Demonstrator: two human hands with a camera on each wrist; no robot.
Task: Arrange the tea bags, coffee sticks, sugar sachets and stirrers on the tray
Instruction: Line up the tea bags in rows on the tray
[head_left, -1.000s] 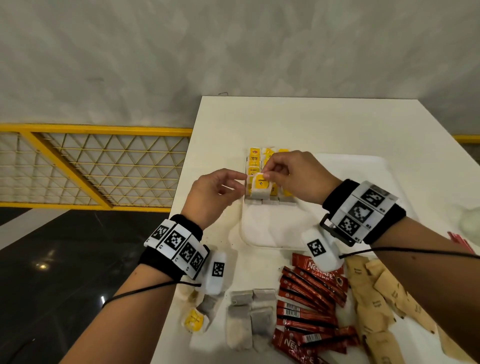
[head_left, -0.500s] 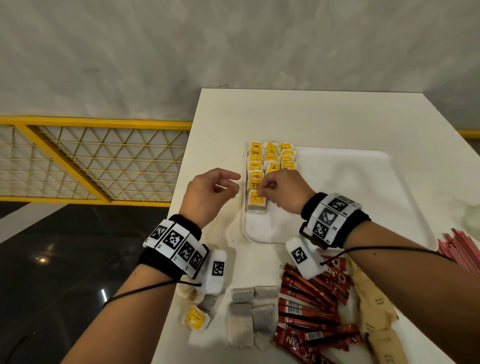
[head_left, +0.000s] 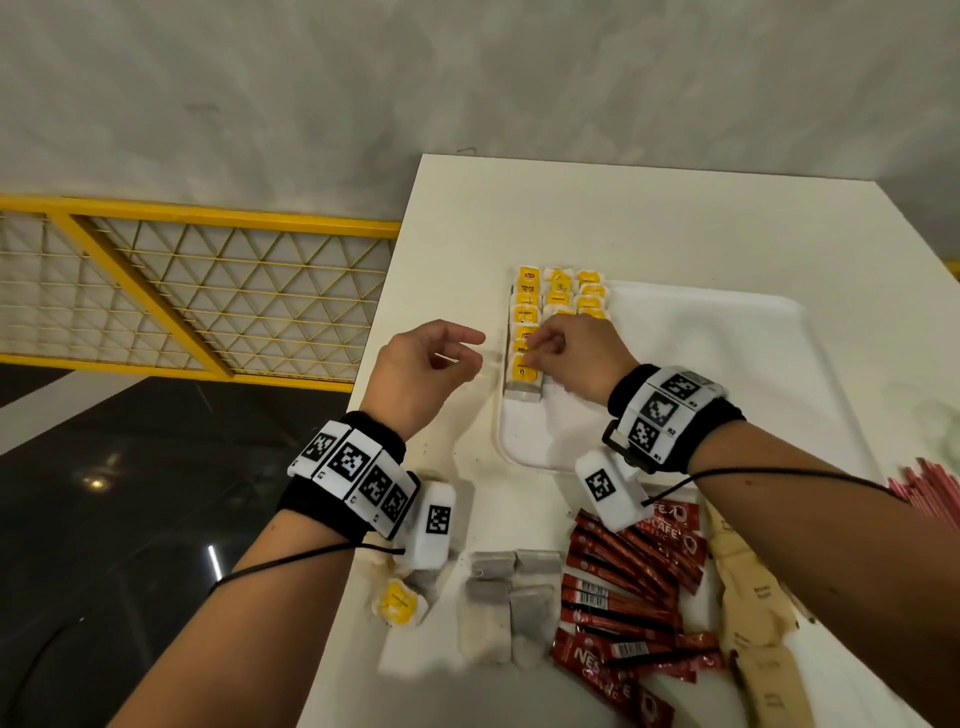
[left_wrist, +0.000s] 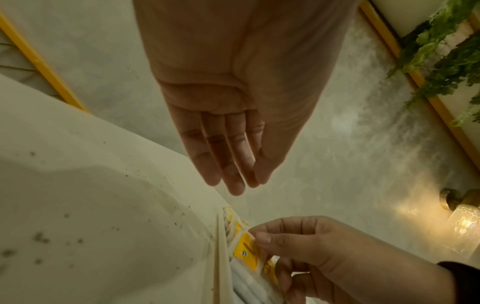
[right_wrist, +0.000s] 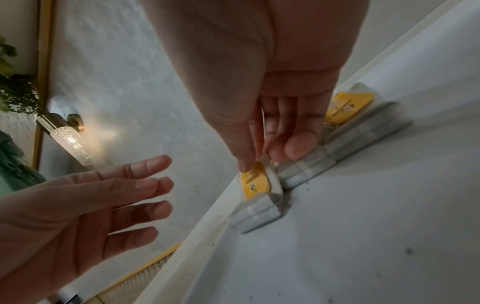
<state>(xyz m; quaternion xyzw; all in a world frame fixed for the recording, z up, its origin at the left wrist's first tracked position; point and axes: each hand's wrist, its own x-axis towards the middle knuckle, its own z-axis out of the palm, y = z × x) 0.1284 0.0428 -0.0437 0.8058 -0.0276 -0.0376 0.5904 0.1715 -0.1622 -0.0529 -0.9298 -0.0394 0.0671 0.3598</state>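
Observation:
A white tray (head_left: 701, 374) lies on the table, with yellow-tagged tea bags (head_left: 558, 296) in three columns at its far left. My right hand (head_left: 535, 349) pinches the nearest tea bag (head_left: 522, 371) of the left column, which lies on the tray. In the right wrist view the thumb of my right hand (right_wrist: 255, 162) presses that tea bag's (right_wrist: 255, 183) yellow tag. My left hand (head_left: 470, 348) hovers just left of the tray, fingers relaxed and holding nothing. In the left wrist view my left hand (left_wrist: 241, 181) is above my right hand (left_wrist: 262, 239) and the tea bag (left_wrist: 246, 253).
On the table in front of the tray lie loose tea bags (head_left: 506, 597), red coffee sticks (head_left: 623, 597) and brown sugar sachets (head_left: 753, 597). Red stirrers (head_left: 930, 488) lie at the right edge. One tagged tea bag (head_left: 397, 603) sits near the table's left edge.
My right wrist has dropped lower and nearer while its fingers stay at the nearest tea bag of the left column. My left hand has stayed beside the tray.

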